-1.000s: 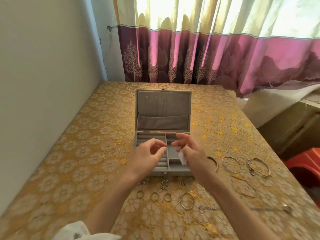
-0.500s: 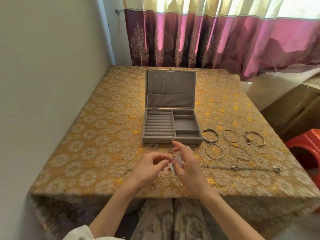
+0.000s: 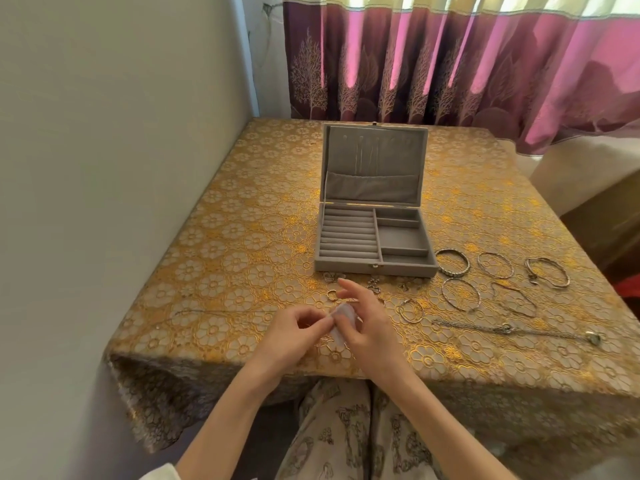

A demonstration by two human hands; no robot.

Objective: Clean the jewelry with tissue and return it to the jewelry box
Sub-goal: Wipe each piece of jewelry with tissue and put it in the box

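Progress is at an early stage: jewelry box (image 3: pixel 375 237) stands open, its compartments apparently empty. Bangles (image 3: pixel 460 294) and chain (image 3: pixel 512 330) lie uncleaned on the tablecloth (image 3: pixel 242 244). Left hand (image 3: pixel 294 332) and right hand (image 3: pixel 367 327) pinch tissue (image 3: pixel 341 315) together; any piece inside is hidden.

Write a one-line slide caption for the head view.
Both hands, left hand and right hand, work a tissue before an open grey jewelry box, bangles laid out alongside.

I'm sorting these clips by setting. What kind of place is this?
Probably a room at home: a table with a gold floral tablecloth set against a wall, a patterned curtain over a sunlit window, and an open jewelry box.
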